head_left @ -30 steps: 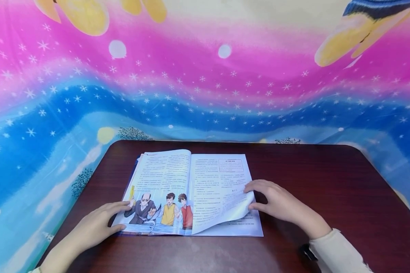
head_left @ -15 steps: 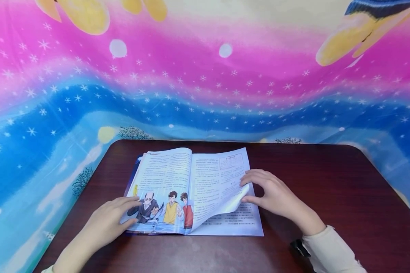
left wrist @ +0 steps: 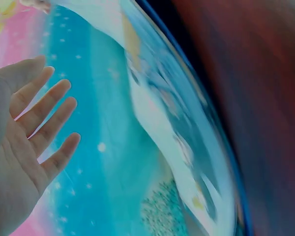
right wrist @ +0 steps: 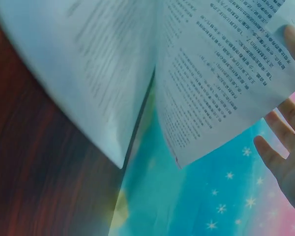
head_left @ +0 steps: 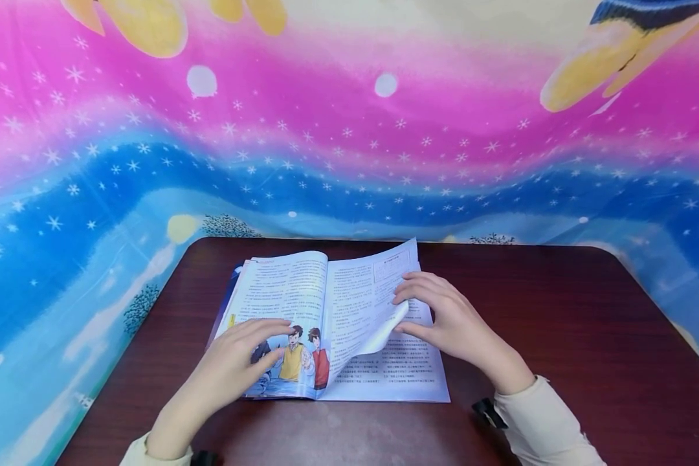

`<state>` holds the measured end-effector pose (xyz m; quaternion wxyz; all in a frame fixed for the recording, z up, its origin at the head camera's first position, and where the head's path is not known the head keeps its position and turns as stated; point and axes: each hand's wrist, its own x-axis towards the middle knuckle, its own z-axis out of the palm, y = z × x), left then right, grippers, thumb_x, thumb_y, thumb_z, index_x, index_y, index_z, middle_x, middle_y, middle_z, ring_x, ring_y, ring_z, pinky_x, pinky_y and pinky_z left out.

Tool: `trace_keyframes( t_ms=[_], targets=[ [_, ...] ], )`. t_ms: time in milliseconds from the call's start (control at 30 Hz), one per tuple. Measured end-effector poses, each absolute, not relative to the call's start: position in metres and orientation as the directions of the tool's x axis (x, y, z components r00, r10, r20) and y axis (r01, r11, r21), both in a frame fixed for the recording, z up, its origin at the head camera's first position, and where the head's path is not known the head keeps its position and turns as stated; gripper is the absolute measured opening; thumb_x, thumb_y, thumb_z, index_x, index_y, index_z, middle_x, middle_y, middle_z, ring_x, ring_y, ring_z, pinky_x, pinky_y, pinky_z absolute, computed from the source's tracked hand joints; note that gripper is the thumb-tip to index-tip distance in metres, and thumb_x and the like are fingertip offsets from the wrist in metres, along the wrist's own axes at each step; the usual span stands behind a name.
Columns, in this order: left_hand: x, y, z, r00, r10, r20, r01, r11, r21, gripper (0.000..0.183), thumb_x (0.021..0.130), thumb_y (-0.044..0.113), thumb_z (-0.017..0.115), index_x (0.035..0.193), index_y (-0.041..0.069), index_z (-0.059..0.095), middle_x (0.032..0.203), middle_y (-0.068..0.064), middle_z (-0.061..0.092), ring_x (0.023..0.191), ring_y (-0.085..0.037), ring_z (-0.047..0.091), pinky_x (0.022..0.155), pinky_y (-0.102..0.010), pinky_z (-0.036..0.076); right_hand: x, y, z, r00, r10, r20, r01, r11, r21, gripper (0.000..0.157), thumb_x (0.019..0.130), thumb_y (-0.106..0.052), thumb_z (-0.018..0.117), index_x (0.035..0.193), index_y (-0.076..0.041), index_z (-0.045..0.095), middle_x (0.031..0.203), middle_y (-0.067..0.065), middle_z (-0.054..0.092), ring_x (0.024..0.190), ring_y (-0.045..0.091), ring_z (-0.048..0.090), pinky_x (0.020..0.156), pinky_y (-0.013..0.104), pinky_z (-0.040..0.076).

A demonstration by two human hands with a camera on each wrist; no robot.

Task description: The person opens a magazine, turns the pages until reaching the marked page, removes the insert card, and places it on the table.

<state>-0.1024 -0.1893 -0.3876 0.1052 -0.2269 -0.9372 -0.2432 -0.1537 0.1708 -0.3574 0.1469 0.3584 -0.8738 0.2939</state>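
An open magazine (head_left: 285, 285) lies on the table, its left page showing printed text above a colour drawing of people. My right hand (head_left: 454, 317) pinches the outer edge of the right page (head_left: 361, 291), which is raised and curls over toward the spine. Beneath it, part of another text page (head_left: 408, 378) shows. In the right wrist view the thumb lies on the near face of the lifted sheet (right wrist: 211, 83), the other fingers behind it. My left hand (head_left: 227, 362) is over the lower left page, covering part of the drawing. Its fingers look extended and apart in the left wrist view, holding nothing.
A dark reddish-brown table (head_left: 559, 323) with rounded far corners carries the magazine. Behind and around it hangs a cloth (head_left: 349, 142) in pink and blue with snowflakes. Dark bands show at both pale sleeves (head_left: 542, 421).
My right hand has drawn the page's edge leftward and up, uncovering more of the page below. My left hand has moved right from the magazine's left edge to over the drawing.
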Motion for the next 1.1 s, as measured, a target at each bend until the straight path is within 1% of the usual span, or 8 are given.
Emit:
trace_keyframes(
  t_ms=[200, 333, 400, 500, 567, 633, 833, 1100],
  targets=[
    [-0.107, -0.167, -0.380, -0.815, 0.423, 0.395, 0.570, 0.708, 0.417, 0.033, 0.087, 0.026, 0.078, 0.120, 0.022, 0.072, 0.125, 0.009, 0.066, 0.118, -0.014, 0.060, 0.097, -0.046, 0.050, -0.155, 0.158, -0.352, -0.699, -0.524, 0.486, -0.714, 0.556, -0.427, 0.043, 0.071, -0.022, 0.092, 0.108, -0.019, 0.070, 0.118, -0.005, 0.066, 0.129, 0.023, 0.048, 0.109, 0.050, 0.033],
    [-0.109, -0.156, -0.373, -0.815, 0.427, 0.393, 0.576, 0.675, 0.461, 0.036, 0.091, 0.032, 0.074, 0.126, 0.026, 0.068, 0.128, 0.012, 0.063, 0.111, -0.010, 0.061, 0.092, -0.041, 0.053, -0.159, 0.152, -0.350, -0.668, -0.533, 0.519, -0.740, 0.547, -0.391, 0.044, 0.070, -0.024, 0.092, 0.107, -0.019, 0.070, 0.113, -0.005, 0.066, 0.124, 0.022, 0.051, 0.109, 0.048, 0.033],
    [-0.111, -0.150, -0.368, -0.816, 0.425, 0.391, 0.575, 0.658, 0.485, 0.040, 0.091, 0.034, 0.074, 0.129, 0.026, 0.065, 0.130, 0.012, 0.062, 0.112, -0.010, 0.061, 0.091, -0.040, 0.053, -0.160, 0.150, -0.349, -0.654, -0.536, 0.534, -0.751, 0.547, -0.370, 0.044, 0.069, -0.025, 0.092, 0.106, -0.018, 0.070, 0.111, -0.005, 0.067, 0.122, 0.022, 0.052, 0.109, 0.047, 0.033],
    [-0.115, -0.141, -0.361, -0.802, 0.440, 0.404, 0.596, 0.631, 0.497, 0.047, 0.090, 0.038, 0.074, 0.133, 0.025, 0.062, 0.132, 0.010, 0.061, 0.116, -0.011, 0.059, 0.094, -0.041, 0.052, -0.161, 0.146, -0.346, -0.653, -0.533, 0.539, -0.751, 0.550, -0.366, 0.043, 0.069, -0.026, 0.092, 0.105, -0.018, 0.070, 0.110, -0.005, 0.067, 0.121, 0.022, 0.052, 0.108, 0.047, 0.034],
    [-0.117, -0.135, -0.357, -0.783, 0.457, 0.422, 0.621, 0.610, 0.493, 0.051, 0.088, 0.038, 0.076, 0.135, 0.024, 0.061, 0.134, 0.009, 0.060, 0.123, -0.013, 0.056, 0.099, -0.043, 0.049, -0.160, 0.143, -0.344, -0.663, -0.529, 0.529, -0.743, 0.550, -0.382, 0.042, 0.070, -0.027, 0.092, 0.106, -0.019, 0.070, 0.110, -0.006, 0.067, 0.121, 0.021, 0.052, 0.107, 0.047, 0.036],
    [-0.118, -0.130, -0.355, -0.763, 0.474, 0.439, 0.646, 0.588, 0.487, 0.053, 0.087, 0.038, 0.077, 0.135, 0.023, 0.061, 0.134, 0.009, 0.060, 0.124, -0.014, 0.056, 0.101, -0.044, 0.047, -0.159, 0.140, -0.341, -0.672, -0.528, 0.520, -0.737, 0.549, -0.394, 0.042, 0.071, -0.028, 0.091, 0.106, -0.019, 0.070, 0.111, -0.006, 0.067, 0.121, 0.020, 0.052, 0.106, 0.048, 0.036],
    [-0.118, -0.117, -0.352, -0.722, 0.511, 0.467, 0.692, 0.539, 0.480, 0.061, 0.082, 0.031, 0.083, 0.137, 0.020, 0.059, 0.134, 0.007, 0.061, 0.123, -0.014, 0.057, 0.101, -0.042, 0.048, -0.157, 0.131, -0.337, -0.660, -0.521, 0.541, -0.745, 0.542, -0.388, 0.041, 0.072, -0.029, 0.091, 0.106, -0.019, 0.070, 0.110, -0.006, 0.066, 0.118, 0.019, 0.053, 0.103, 0.046, 0.040],
    [-0.115, -0.107, -0.352, -0.703, 0.539, 0.464, 0.710, 0.562, 0.424, 0.057, 0.087, 0.020, 0.079, 0.139, 0.020, 0.056, 0.133, 0.005, 0.062, 0.121, -0.014, 0.058, 0.101, -0.040, 0.047, -0.155, 0.126, -0.334, -0.673, -0.503, 0.542, -0.737, 0.520, -0.432, 0.039, 0.071, -0.024, 0.091, 0.102, -0.019, 0.069, 0.104, -0.009, 0.065, 0.113, 0.016, 0.053, 0.100, 0.045, 0.042]
  ],
)
